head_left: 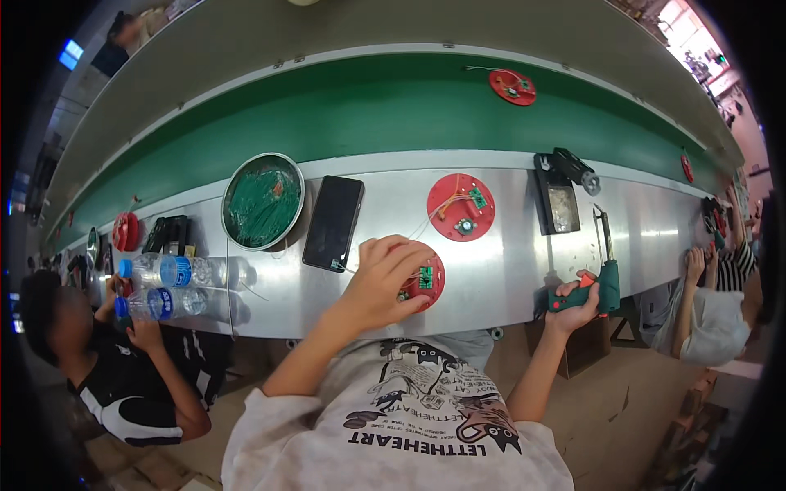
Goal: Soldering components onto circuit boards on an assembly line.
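My left hand (pixel 372 282) grips a round red disc (pixel 436 288) near the table's front edge, fingers over its top and thumb along its lower side. A small green circuit board and thin wires sit on this disc; its left part is hidden under the hand. In my right hand (pixel 577 309) is a green soldering gun (pixel 608 286) with a red trigger, its metal tip pointing away from me. Just beyond the left hand lies another red disc (pixel 461 208), with a green board, a round silvery part and loose wires.
A metal bowl of green wires (pixel 264 200) and a black phone (pixel 333 221) lie left. Two clear bottles (pixel 164 269) lie further left, near a co-worker (pixel 123 360). A black soldering stand (pixel 559 195) stands right. One more red disc (pixel 512 86) rests on the green belt (pixel 368 106).
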Motion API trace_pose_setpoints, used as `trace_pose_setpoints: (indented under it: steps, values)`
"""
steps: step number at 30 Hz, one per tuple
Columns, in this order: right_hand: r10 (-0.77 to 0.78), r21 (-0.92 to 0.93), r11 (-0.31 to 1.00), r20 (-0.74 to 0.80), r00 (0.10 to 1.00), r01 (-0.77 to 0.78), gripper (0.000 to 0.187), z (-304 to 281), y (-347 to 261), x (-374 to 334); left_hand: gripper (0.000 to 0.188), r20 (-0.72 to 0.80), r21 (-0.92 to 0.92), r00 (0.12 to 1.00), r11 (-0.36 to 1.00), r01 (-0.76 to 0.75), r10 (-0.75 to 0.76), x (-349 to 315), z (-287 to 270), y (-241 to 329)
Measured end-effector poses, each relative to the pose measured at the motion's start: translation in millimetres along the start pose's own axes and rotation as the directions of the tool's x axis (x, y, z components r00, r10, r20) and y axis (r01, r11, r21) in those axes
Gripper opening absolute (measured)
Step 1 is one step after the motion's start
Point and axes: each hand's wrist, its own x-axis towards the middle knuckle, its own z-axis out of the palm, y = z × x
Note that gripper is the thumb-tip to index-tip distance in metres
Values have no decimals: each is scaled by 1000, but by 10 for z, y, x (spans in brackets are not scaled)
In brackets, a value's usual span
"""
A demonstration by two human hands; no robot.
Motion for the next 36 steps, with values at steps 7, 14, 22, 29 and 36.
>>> trace_pose_setpoints:
  steps: [7,14,22,29,36]
  values:
    - [37,36,999,-48,998,-35,45,-234,69,102,29,-130,101,990,992,71,-58,-348,268,-91]
    - [25,24,999,23,999,-25,40,-167,64,128,18,-309,229,949,964,136,-60,-413,386,-85]
    - [24,34,999,-41,999,-23,39,-113,44,32,11,-508,362,851,865,347,-129,-161,-966,-851]
    - [35,-21,999,-12,999,-35,40,-58,13,-1,15,-241,505,872,713,487,-426,-311,-1235,-1674]
    - [33,-43,999,25,999,-32,39,-20,4,1,10,-471,196,809,852,485,-352,-283,-1330,-1680]
